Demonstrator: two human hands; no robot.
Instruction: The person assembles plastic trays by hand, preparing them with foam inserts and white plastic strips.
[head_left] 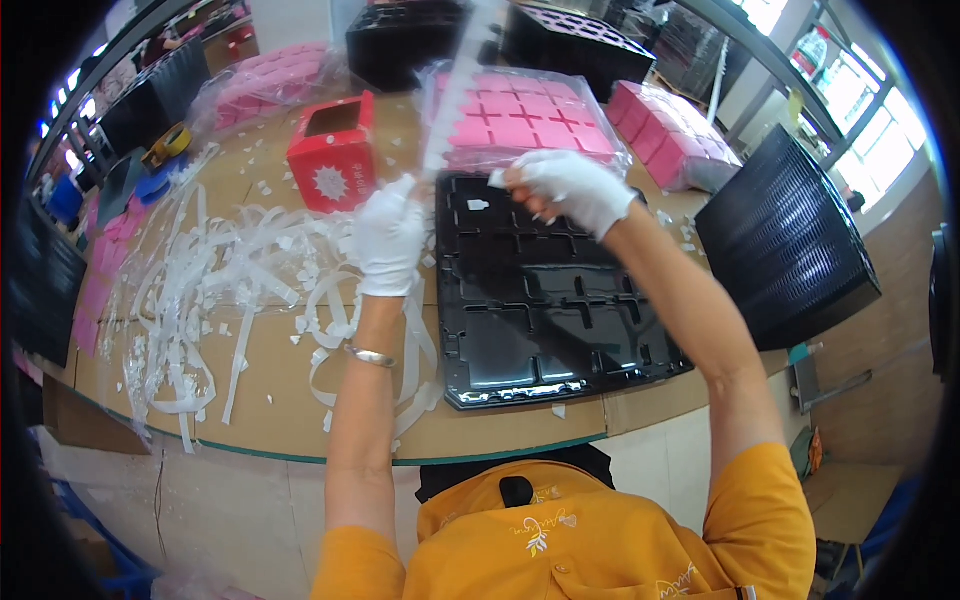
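Both my hands wear white gloves with bare fingertips showing. My left hand (391,225) is closed on a long white strip (457,100) with a notched edge, which rises away toward the back of the table. My right hand (575,190) pinches a small white piece (497,179) between thumb and finger, above the far part of a black plastic tray (520,345). The tray has moulded compartments and lies flat in front of me. Another white piece (478,205) sits on the tray near its far left corner.
Curled white strips (240,270) and scraps litter the cardboard-covered table on the left. A red box (333,155) stands beyond my left hand. Bagged pink foam pads (525,115) lie behind the tray. A black tray stack (790,240) stands at the right edge.
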